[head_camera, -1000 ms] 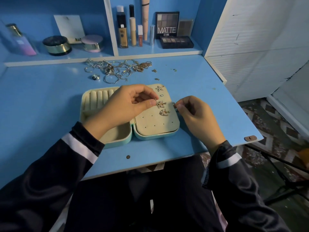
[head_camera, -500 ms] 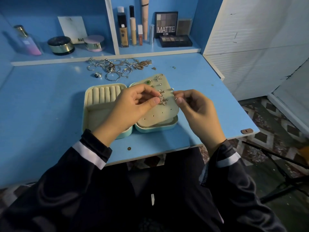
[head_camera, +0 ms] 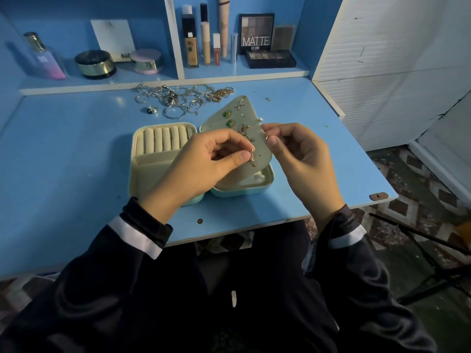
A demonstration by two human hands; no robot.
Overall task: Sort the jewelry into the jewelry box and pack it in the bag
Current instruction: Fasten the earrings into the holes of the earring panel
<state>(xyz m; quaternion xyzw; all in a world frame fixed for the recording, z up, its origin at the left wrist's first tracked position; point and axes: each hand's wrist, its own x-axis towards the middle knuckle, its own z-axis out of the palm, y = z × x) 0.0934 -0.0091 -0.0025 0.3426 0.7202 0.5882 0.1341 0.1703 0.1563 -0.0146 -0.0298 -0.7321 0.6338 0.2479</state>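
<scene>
Item: earring [head_camera: 252,157], which I judge light, thin and easily bent. My left hand [head_camera: 204,169] pinches its top against the panel [head_camera: 251,110], tilted over the box's [head_camera: 132,161] right half. My right hand [head_camera: 303,161] pinches the panel's right edge. Best hold: the post end.

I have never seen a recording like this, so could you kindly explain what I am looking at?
There is no machine: the single picture comes from a camera worn on a person's head, looking down at their own hands. On the blue desk lies an open jewelry box, with a loose pile of jewelry behind it. The left hand pinches a small earring at the box's tilted earring panel; the right hand holds that panel's edge with curled fingers.
</scene>
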